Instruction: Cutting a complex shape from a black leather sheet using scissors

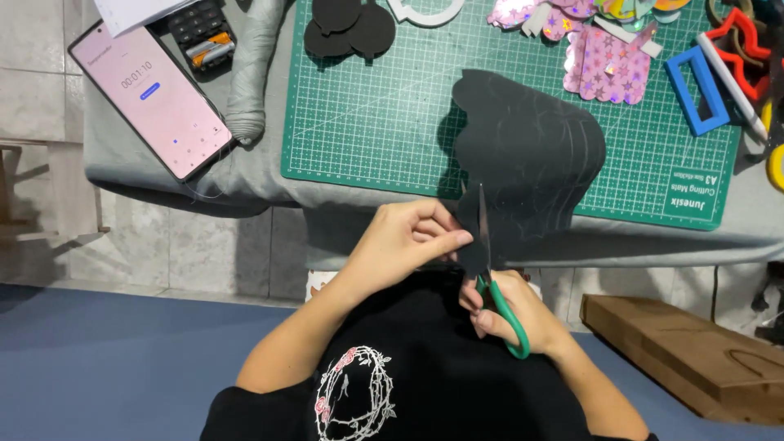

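Right hand [510,314] on green-handled scissors [496,286], blades apparently in black sheet [527,155].

Bright, sharp, soft shadows below.

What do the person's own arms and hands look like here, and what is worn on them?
Both forearms are bare; the left hand and right hand wear no gloves, rings or watch that show. A black short-sleeved shirt with a pale thorny wreath print covers the upper arms.

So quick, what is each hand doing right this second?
Left hand: closed, pinching the edge of the black sheet.
Right hand: closed around the green-handled scissors, blades in the sheet.
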